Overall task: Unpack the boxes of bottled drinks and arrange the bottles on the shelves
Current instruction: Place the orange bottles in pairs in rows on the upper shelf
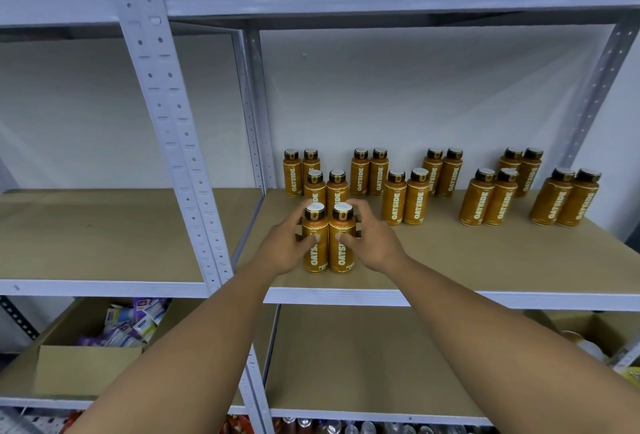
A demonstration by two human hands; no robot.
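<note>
While both bare arms reach forward, the left hand (282,250) curls its fingers and thumb round the outer side of the left front bottle (317,260), and the right hand (375,246) wraps the right front bottle (341,260) in the same way. These two amber bottles, with dark caps and OATSIDE printed up their sides, stand upright and touching each other between the hands, on the brown board of the shelf (467,260), near its front edge. Just beyond the fingertips stands a second pair (325,187) of the same bottles, and behind that a third pair (301,170) close to the white back wall. Off to the right of the right hand, more pairs (405,201) stand upright in staggered rows across the same shelf, well apart from the hands. Below the left forearm, on a lower shelf, sits an open cardboard box (86,371) holding what look like small packets (135,322), too blurred to read. A grey metal upright (173,128) rises to the left of the left hand.
</note>
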